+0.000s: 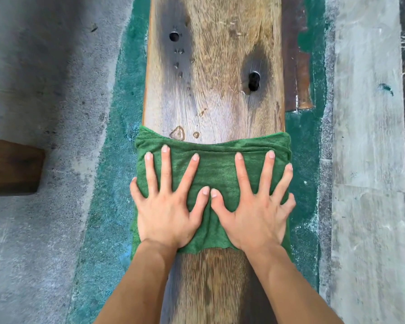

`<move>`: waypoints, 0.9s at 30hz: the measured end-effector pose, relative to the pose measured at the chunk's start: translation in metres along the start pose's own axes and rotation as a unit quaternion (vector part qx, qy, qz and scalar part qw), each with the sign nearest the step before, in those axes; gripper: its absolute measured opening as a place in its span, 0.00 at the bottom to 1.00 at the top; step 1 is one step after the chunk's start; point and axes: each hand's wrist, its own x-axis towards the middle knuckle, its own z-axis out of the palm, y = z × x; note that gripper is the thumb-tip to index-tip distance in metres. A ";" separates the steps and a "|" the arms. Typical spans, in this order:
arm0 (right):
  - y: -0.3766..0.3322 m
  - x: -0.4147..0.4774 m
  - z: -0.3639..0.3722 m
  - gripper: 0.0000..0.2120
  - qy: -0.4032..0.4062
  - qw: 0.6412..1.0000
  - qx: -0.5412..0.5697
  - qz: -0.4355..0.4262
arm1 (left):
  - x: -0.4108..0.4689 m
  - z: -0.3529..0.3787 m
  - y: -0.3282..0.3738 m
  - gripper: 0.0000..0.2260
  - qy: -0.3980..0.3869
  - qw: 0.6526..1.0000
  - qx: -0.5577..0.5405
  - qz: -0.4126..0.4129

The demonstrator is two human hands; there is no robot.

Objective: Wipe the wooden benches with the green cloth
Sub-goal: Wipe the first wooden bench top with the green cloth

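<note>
A long wooden bench (pixel 215 73) runs away from me down the middle of the head view, with two dark holes and grey stains in its plank. The green cloth (pixel 214 167) lies spread across the bench's full width and hangs over both edges. My left hand (pixel 166 206) presses flat on the cloth's left half, fingers splayed, the little finger curled over the left edge. My right hand (pixel 257 209) presses flat on the right half, fingers splayed, thumbs nearly touching. Small water marks sit on the wood just beyond the cloth.
Green painted floor (pixel 112 183) borders the bench on both sides. Grey concrete (pixel 45 90) lies to the left, with the end of another brown wooden bench (pixel 12 167) at the left edge. A pale concrete strip (pixel 367 160) runs along the right.
</note>
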 end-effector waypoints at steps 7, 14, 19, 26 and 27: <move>-0.009 0.040 -0.010 0.42 -0.013 1.000 -0.006 0.000 | 0.038 -0.009 -0.002 0.31 -0.005 1.000 0.001 0.007; -0.015 0.066 -0.015 0.42 -0.016 1.000 -0.014 -0.003 | 0.064 -0.014 -0.003 0.31 -0.005 1.000 0.005 0.007; -0.019 0.087 -0.020 0.42 -0.023 1.000 -0.014 -0.003 | 0.085 -0.018 -0.002 0.31 -0.006 1.000 0.001 0.003; -0.023 0.110 -0.023 0.42 -0.019 1.000 -0.013 -0.005 | 0.109 -0.021 -0.002 0.31 0.002 1.000 0.002 0.006; -0.023 0.115 -0.023 0.42 -0.021 1.000 -0.012 -0.003 | 0.113 -0.021 -0.002 0.31 -0.001 1.000 0.005 0.006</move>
